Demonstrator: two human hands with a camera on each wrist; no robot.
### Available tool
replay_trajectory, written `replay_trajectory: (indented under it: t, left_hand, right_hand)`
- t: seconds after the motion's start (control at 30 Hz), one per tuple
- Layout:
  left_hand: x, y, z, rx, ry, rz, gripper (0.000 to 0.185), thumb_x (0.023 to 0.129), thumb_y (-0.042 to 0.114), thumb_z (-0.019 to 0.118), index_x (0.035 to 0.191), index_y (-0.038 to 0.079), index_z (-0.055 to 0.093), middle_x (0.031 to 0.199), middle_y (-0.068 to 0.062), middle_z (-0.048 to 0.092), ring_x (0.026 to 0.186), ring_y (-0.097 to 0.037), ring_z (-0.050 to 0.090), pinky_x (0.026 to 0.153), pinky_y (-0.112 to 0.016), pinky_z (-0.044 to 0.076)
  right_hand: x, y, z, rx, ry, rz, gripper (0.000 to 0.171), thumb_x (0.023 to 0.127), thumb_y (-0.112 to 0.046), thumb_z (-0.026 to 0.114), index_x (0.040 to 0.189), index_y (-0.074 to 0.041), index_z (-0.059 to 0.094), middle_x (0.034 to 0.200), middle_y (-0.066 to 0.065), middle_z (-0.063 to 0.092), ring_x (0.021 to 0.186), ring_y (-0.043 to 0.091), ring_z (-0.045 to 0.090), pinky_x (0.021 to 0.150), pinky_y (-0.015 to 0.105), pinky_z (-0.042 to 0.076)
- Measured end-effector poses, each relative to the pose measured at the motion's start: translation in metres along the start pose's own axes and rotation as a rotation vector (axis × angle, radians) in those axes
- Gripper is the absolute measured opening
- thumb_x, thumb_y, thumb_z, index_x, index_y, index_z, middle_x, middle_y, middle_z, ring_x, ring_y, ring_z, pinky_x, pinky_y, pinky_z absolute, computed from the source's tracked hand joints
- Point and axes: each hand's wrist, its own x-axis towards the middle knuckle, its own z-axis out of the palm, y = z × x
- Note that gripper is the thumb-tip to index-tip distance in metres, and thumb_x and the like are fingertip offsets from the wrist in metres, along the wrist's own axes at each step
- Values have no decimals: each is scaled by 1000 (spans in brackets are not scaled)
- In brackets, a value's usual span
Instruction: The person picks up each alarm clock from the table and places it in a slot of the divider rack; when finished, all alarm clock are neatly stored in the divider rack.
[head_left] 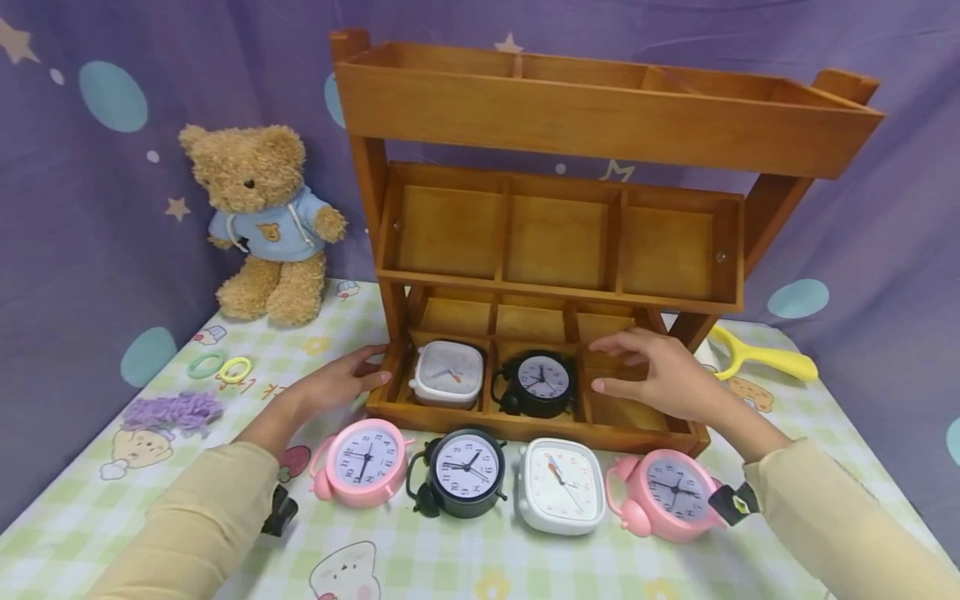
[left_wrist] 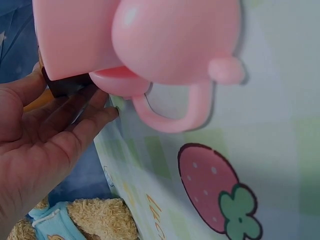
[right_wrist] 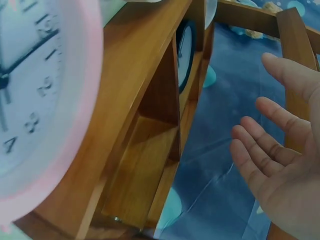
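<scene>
My left hand is at the left end of the wooden shelf, fingertips right at the side of its lowest tier. In the left wrist view its fingers extend loosely around the dark corner of the wood. With fingers spread and nothing held, my right hand hovers over the right compartment of that tier. A white alarm clock sits in the left compartment, and a black alarm clock in the middle one. Close to my left wrist stands a pink alarm clock; another pink clock is beside my right wrist.
Between the pink clocks, a black clock and a white clock line the shelf front. A teddy bear sits back left, near a purple fuzzy bundle and a yellow ring. Behind the right forearm lies a yellow-handled object.
</scene>
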Motion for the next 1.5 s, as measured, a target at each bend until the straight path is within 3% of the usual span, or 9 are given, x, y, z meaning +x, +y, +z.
replay_trajectory:
  t: [0.33,0.63,0.83,1.1,1.5]
  left_hand:
    - [1,0,0,25,6,-9,62,108,19,49,157,-7,22,150,-39,37,138,-51,40,113,-59,36]
    - [0,0,1,11,-2,-26,63,108,19,49,158,-6,20,151,-39,35,138,-52,39,113,-60,36]
    - [-1,1,1,10,-1,-29,62,108,19,49,157,-7,20,151,-40,35,139,-52,39,113,-60,36]
    - [0,3,1,14,-2,-24,62,108,19,48,157,-7,21,151,-39,35,139,-52,38,113,-60,35]
    - [0,3,1,14,-2,-28,62,108,20,49,157,-7,21,152,-39,34,140,-52,37,113,-61,35]
  right_hand:
    - [-29,9,-10,24,50,71,46,87,-28,83,127,-10,69,119,3,70,107,24,65,91,40,57]
    - [-58,19,-13,38,82,86,45,84,-26,86,125,-14,70,118,-1,71,105,14,65,90,19,53]
    - [-72,28,-9,54,107,44,43,84,-21,86,124,-15,70,117,-5,72,102,2,63,89,18,54]
    - [-95,40,-4,136,110,33,45,83,-12,85,125,-13,69,118,-5,70,102,9,64,87,16,52]
    - [-127,51,9,179,88,23,45,82,-6,84,125,-8,69,113,0,72,104,6,63,87,13,51]
